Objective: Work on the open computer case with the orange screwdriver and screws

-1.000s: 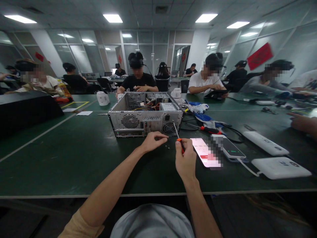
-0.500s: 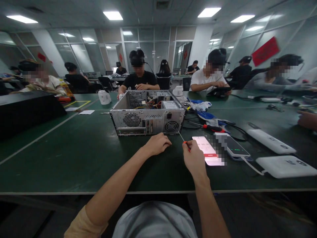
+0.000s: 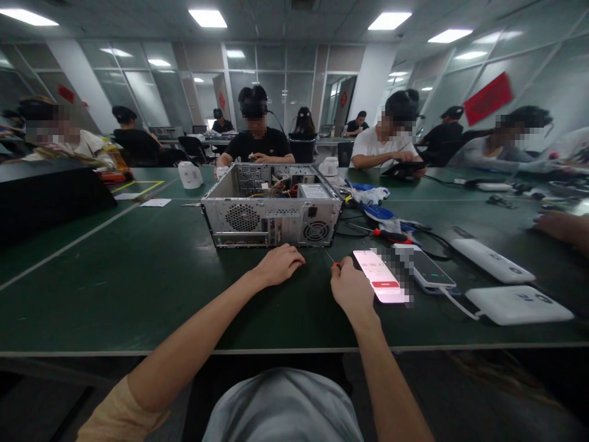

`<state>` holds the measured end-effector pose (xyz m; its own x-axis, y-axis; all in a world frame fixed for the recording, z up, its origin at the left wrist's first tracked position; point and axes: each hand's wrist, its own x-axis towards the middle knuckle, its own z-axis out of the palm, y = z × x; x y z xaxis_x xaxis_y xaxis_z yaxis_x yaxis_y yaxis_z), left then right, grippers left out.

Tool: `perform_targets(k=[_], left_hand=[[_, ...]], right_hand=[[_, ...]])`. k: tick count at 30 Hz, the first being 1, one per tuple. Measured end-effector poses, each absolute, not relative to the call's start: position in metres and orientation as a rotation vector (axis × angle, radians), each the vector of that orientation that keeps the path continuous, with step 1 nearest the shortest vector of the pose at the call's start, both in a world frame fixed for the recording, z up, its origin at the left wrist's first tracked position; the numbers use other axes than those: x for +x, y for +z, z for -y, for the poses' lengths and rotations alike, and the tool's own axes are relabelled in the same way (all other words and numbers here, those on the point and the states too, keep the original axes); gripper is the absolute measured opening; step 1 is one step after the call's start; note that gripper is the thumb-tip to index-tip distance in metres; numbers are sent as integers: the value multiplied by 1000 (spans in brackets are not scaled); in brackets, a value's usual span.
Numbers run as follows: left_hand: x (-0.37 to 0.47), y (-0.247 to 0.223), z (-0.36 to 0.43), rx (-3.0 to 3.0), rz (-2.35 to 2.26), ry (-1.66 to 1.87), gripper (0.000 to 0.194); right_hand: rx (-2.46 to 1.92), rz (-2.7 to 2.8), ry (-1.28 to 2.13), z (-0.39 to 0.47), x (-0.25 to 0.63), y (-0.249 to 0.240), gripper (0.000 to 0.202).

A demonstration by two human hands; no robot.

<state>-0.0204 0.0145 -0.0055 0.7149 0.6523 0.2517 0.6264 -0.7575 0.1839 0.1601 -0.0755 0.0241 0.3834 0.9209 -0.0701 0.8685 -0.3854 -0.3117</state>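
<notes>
An open metal computer case (image 3: 248,218) lies on the green table (image 3: 138,294), its rear panel with round vents facing me. Wires and a power supply show inside it. My right hand (image 3: 352,285) is wrapped round a screwdriver (image 3: 337,264) with a red handle; its thin shaft points up toward the lower right corner of the case. My left hand (image 3: 280,264) rests on the table just in front of the case, fingers curled together; whether anything is under them is hidden.
Right of my right hand lie a lit phone (image 3: 384,283), a second device (image 3: 430,270) and white power banks (image 3: 519,305). Behind them are a red-black screwdriver (image 3: 391,236) and blue-white gloves (image 3: 375,195). A black box (image 3: 50,196) stands left. People sit across the table.
The screwdriver in my right hand has moved down and left, its tip lower against the case's corner. My left hand has shifted slightly left. The whole view has shifted a little.
</notes>
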Motion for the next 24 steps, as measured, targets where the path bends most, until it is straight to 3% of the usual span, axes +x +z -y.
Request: perform_targets(k=[9, 24], left_hand=[[-24, -10, -19, 2793, -1028, 559, 33], [-21, -2, -10, 2696, -1064, 581, 17]], right_hand=[[-2392, 1556, 358, 76, 156, 27, 26], [-2367, 1524, 319, 74, 149, 21, 28]])
